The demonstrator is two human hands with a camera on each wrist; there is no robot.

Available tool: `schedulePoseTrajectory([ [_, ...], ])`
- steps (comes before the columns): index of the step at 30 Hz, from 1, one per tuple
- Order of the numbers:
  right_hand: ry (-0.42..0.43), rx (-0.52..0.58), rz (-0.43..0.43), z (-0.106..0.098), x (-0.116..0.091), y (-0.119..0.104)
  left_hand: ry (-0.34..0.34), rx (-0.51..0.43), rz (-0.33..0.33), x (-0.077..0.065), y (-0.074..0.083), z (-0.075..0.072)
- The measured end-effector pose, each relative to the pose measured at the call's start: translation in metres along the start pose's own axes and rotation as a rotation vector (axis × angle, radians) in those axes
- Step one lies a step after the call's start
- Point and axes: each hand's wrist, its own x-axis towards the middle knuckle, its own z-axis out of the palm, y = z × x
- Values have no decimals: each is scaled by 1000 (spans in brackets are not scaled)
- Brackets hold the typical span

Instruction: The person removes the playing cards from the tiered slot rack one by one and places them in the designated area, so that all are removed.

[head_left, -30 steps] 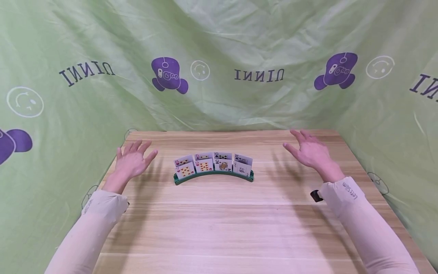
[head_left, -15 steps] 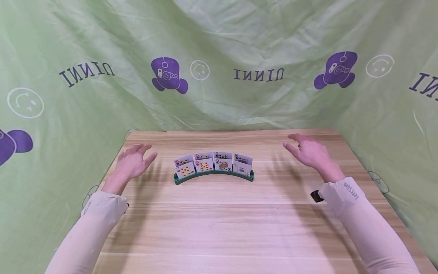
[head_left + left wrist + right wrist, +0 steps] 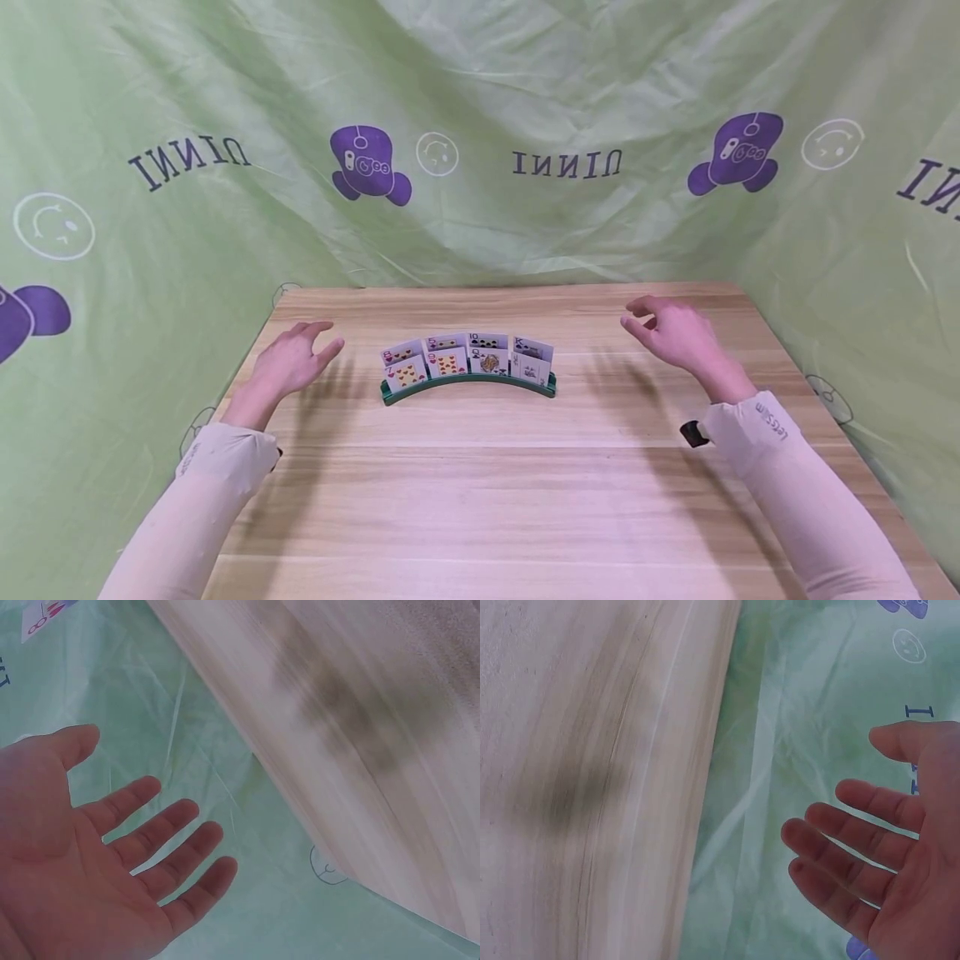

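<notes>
A curved green card holder stands on the wooden table in the head view, with two rows of playing cards upright in it. In the front row are a seven, a nine and a queen; behind them show the tops of an eight, a five, a ten and a king. My left hand hovers left of the holder, fingers loosely bent, holding nothing. On the other side my right hand hangs over the table, its fingers relaxed and its palm bare in the right wrist view.
The wooden table reaches back to a green cloth backdrop that also hangs along both sides. A black strap shows at the right sleeve's cuff.
Fingers of both hands have gone from spread and raised to more bent and lowered. The wrists have barely shifted, and the holder and its cards stay where they were.
</notes>
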Motion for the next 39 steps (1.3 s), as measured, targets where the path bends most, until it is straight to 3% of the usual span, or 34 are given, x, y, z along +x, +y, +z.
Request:
schedulePoseTrajectory([
  [16, 24, 72, -27, 6, -3, 0, 39, -111, 4, -1, -2, 5],
  [25, 15, 110, -41, 10, -4, -2, 60, -210, 33, -8, -4, 15],
  [39, 58, 149, -106, 15, -10, -8, 74, -286, 57, -12, -2, 25],
])
